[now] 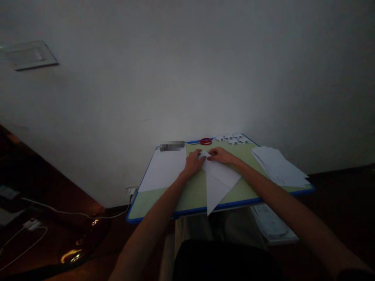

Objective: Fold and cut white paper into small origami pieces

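Observation:
A white sheet of folded paper [218,181] lies in the middle of the small green table [193,195], its pointed end hanging over the near blue edge. My left hand [193,162] presses on the far end of the paper with its fingers bent down on it. My right hand [220,155] lies flat at the same far corner, fingertips meeting the left hand's. Both hands pinch or press the top fold; the exact grip is hard to make out in the dim light.
A flat white sheet [164,168] covers the table's left part. A stack of white paper [278,166] lies at the right. Red scissors [205,141] and several small folded paper pieces [233,138] sit at the far edge. White cables [67,212] run along the dark floor at left.

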Available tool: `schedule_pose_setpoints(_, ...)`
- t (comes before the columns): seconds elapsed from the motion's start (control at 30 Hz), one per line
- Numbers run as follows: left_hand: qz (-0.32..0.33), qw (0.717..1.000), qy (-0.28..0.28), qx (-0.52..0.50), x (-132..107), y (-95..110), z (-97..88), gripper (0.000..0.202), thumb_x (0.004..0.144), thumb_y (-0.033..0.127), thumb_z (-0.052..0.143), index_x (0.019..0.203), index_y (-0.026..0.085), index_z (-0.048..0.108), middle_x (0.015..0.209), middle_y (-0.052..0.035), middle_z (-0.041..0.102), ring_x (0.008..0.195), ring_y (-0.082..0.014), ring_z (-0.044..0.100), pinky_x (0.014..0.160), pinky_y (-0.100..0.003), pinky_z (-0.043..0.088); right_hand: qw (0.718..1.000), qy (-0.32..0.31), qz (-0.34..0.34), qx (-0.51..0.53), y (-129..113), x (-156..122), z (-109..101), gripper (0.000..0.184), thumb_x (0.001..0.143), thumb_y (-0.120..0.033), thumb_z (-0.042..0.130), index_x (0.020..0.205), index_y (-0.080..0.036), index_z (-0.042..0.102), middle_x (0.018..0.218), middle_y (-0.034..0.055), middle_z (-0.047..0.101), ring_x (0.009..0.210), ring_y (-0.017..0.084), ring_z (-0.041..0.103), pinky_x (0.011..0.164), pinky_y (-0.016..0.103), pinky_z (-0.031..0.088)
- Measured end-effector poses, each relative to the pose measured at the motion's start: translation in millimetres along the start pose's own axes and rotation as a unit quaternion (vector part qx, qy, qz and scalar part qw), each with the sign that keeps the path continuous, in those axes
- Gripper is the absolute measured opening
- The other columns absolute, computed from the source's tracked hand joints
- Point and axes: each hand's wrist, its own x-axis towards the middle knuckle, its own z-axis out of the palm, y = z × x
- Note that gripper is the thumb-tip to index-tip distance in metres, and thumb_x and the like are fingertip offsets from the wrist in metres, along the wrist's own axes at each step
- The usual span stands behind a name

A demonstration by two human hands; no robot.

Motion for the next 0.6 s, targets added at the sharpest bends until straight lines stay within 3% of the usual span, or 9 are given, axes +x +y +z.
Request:
schedule_pose_setpoints(0.27,-0.015,0.990,-0.007,-0.137,14.1,-11.9,-6.0,0.036,0.101,0.036,0.067,0.131,0.017,0.064,0.130,-0.0114,0.067,0.110,-0.0249,0.070,0.093,-0.046,0.061,0.998,0.014,-0.051,0.043,-4.4,4.4,5.6,0.036,0.100,-0.039,0.068,0.129,-0.017,0.065,0.129,0.0093,0.068,0.110,0.025,0.070,0.092,0.046,0.061)
schedule_pose_setpoints(0.6,-0.043,0.977,-0.035,-0.204,16.2,-16.2,-8.9,0.037,0.101,0.037,0.068,0.131,0.016,0.064,0.131,-0.0112,0.067,0.110,-0.0257,0.069,0.093,-0.046,0.061,0.994,0.066,-0.063,0.067,-3.0,8.5,9.1,0.036,0.100,-0.038,0.068,0.130,-0.017,0.065,0.129,0.0097,0.068,0.109,0.024,0.070,0.092,0.045,0.061)
